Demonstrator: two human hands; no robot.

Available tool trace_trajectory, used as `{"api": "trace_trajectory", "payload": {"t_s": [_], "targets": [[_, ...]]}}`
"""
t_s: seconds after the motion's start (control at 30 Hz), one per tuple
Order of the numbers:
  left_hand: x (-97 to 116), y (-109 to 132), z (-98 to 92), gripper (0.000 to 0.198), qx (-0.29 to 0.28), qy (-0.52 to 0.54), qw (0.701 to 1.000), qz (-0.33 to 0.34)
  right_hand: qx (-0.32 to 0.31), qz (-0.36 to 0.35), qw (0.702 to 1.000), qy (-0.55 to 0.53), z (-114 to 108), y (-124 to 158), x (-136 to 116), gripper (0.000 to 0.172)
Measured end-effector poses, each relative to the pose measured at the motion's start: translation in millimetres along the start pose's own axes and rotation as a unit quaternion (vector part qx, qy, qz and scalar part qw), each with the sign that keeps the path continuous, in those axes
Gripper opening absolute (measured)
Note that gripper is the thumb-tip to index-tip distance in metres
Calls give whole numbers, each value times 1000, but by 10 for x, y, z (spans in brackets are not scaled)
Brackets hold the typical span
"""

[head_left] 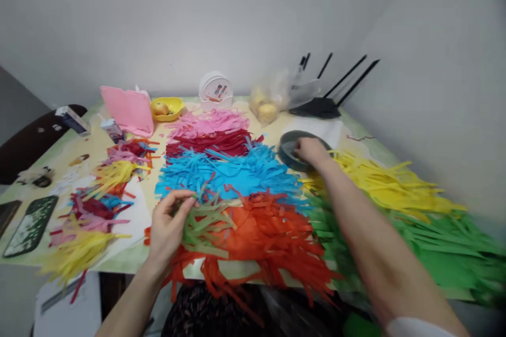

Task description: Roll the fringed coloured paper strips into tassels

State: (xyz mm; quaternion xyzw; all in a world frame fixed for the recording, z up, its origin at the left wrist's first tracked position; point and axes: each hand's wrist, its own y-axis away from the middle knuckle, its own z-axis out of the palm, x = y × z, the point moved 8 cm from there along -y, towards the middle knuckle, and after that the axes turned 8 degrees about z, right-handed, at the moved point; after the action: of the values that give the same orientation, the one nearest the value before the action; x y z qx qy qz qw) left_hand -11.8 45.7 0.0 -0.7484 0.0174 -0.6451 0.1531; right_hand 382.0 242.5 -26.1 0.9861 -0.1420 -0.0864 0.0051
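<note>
My left hand (pixel 169 218) pinches the gathered end of a green fringed paper tassel (pixel 205 226) between thumb and fingers. Its loose strips hang over a pile of orange-red fringed paper (pixel 272 226). Over at the right, my right hand (pixel 310 151) reaches down into a round grey dish (pixel 285 154). The fingers there are curled together, and whatever they hold is hidden. Blue fringed paper (pixel 233 174) lies between the hands, with dark red (pixel 213 143) and pink fringed paper (pixel 213 122) behind it.
Yellow (pixel 387 184) and green fringed paper (pixel 438 253) lie under my right arm. Finished-looking multicoloured tassels (pixel 95 210) run down the left side. Behind stand a pink tablet case (pixel 126 110), a yellow bowl (pixel 179 108), a white round holder (pixel 215 89) and a clear bag (pixel 269 97).
</note>
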Motion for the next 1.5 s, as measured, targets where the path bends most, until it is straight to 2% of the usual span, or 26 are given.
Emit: {"api": "trace_trajectory", "payload": {"t_s": [0.1,0.2,0.27,0.37,0.47,0.57,0.67,0.77,0.9,0.97,1.03,1.13,1.2,1.33,1.43,1.5], "targets": [[36,6,21,17,-11,-5,1000,7,68,-28,991,-110,-268,334,-200,19],[97,35,35,15,-14,-10,1000,19,76,-126,958,-244,-357,1069,-687,19],[132,77,49,14,-15,-14,1000,24,-5,-240,864,-443,-329,1694,-1114,16],[166,165,37,12,-4,-17,1000,26,-134,-268,774,-558,-121,2371,-1568,18],[199,255,-3,11,-2,-21,999,40,-193,-227,725,-621,73,2624,-1745,24],[225,334,-49,11,-15,-39,997,60,-209,-193,702,-653,186,2674,-1782,29],[237,397,-117,10,-15,-67,995,78,-207,-182,707,-651,228,2728,-1808,28],[284,445,-166,11,-21,-117,986,114,-178,-196,728,-632,197,2805,-1832,23],[356,490,-169,14,-53,-185,967,167,-106,-248,787,-554,89,2881,-1855,17],[327,502,-167,13,-65,-191,966,162,-75,-273,814,-507,48,2897,-1865,19],[240,506,-162,12,-71,-156,977,129,-68,-285,826,-481,38,2897,-1871,22],[74,510,-138,11,-70,-45,995,55,-85,-273,830,-480,74,2878,-1855,24],[20,509,-118,11,-64,4,997,31,-93,-268,825,-489,92,2885,-1842,23],[62,506,-91,12,-58,-6,997,56,-45,-287,820,-493,32,2952,-1817,19],[101,531,-69,12,-48,-20,995,82,1,-281,828,-486,-3,2974,-1790,26],[112,554,-61,12,-37,-27,994,94,9,-277,828,-487,-1,2966,-1782,31]]}}
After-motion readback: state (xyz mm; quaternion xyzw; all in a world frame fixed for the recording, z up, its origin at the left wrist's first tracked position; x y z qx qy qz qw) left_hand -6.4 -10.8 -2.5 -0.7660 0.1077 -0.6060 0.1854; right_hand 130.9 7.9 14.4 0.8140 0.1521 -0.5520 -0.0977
